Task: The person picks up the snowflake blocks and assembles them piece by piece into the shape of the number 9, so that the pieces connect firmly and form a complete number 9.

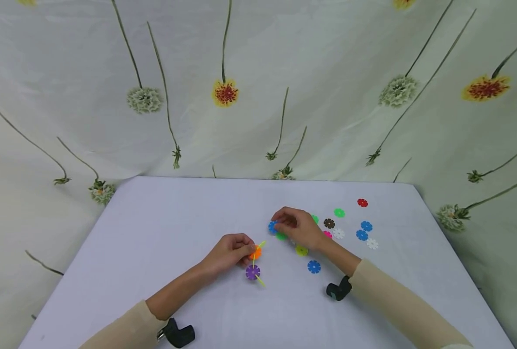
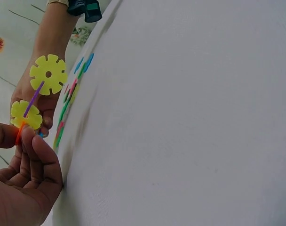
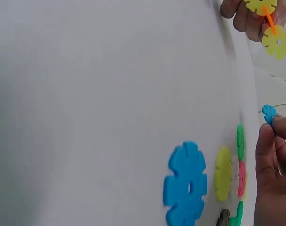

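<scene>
My left hand (image 1: 228, 252) pinches an orange notched disc (image 1: 257, 252) between thumb and fingers. That disc is joined into a short chain with a purple disc (image 1: 252, 272) and two yellow discs; the outer yellow disc (image 2: 48, 75) shows face-on in the left wrist view. To its right, my right hand (image 1: 301, 229) holds a blue notched disc (image 3: 269, 112) by its edge, between thumb and fingertips. The blue disc and the chain are apart. Just under the right hand, a green disc (image 1: 281, 236) lies on the table, partly covered.
Loose notched discs lie around and right of the right hand: a yellow disc (image 1: 301, 250), a blue disc (image 1: 314, 266), a brown disc (image 1: 329, 223), a red disc (image 1: 362, 202) and several others. They rest on a white-covered table (image 1: 175, 208), with a flower-printed cloth (image 1: 258, 126) behind.
</scene>
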`<state>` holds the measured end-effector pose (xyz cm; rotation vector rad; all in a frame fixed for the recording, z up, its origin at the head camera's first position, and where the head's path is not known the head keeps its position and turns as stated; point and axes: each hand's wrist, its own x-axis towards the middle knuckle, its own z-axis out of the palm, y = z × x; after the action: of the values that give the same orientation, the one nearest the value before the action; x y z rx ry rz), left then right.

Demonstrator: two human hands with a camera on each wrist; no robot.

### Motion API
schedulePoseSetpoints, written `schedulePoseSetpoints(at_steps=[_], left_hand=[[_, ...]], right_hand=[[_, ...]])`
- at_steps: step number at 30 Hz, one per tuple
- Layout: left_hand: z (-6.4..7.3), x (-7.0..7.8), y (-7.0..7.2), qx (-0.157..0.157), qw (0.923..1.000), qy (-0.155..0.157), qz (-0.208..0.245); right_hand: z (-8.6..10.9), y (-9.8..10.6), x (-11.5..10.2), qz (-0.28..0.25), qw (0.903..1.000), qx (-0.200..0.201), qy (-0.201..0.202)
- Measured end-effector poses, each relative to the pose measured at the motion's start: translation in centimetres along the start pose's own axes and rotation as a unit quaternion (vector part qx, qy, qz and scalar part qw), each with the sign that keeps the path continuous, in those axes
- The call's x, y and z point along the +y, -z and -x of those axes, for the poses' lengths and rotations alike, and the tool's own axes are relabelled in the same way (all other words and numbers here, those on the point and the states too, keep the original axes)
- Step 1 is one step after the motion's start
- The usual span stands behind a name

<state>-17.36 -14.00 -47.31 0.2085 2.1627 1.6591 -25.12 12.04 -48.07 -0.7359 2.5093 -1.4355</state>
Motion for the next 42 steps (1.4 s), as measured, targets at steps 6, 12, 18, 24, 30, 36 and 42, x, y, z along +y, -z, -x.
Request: schedulePoseSetpoints(at_steps=[6,12,18,24,30,36,42], left_hand=[[-0.1,0.2,-0.2,-0.005,0.9999,-0.002,0.009],[-0.3,0.3,-0.3,0.000,0.9997,0.005,0.023],[-0.3,0.4,-0.3,0.002,0.9998,0.007,0.020],[-0.2,0.3,-0.4,0.003,0.9998,0.007,0.018],[-0.3,0.2,-0.5,0.005,0.9999,0.002,0.013],[-0.1,0.4,-0.6,0.002,0.9999,-0.004,0.010],[0.0,0.7,-0.5,0.007,0.9995,-0.029,-0.013]], right_hand=[[1.0,-0.3,-0.8,-0.101,0.9933,-0.030,-0.048],[1.7,-0.5,-1.7,-0.183,0.9786,-0.022,-0.091],[2.3,-0.6,-2.2,-0.214,0.9721,-0.023,-0.093],[2.7,-1.0,-2.2,-0.231,0.9675,-0.021,-0.101],[2.8,-1.4,-2.0,-0.248,0.9630,-0.007,-0.104],[2.9,-1.9,-2.0,-0.252,0.9618,-0.003,-0.106],[2.8,-1.9,-2.3,-0.263,0.9588,-0.001,-0.108]])
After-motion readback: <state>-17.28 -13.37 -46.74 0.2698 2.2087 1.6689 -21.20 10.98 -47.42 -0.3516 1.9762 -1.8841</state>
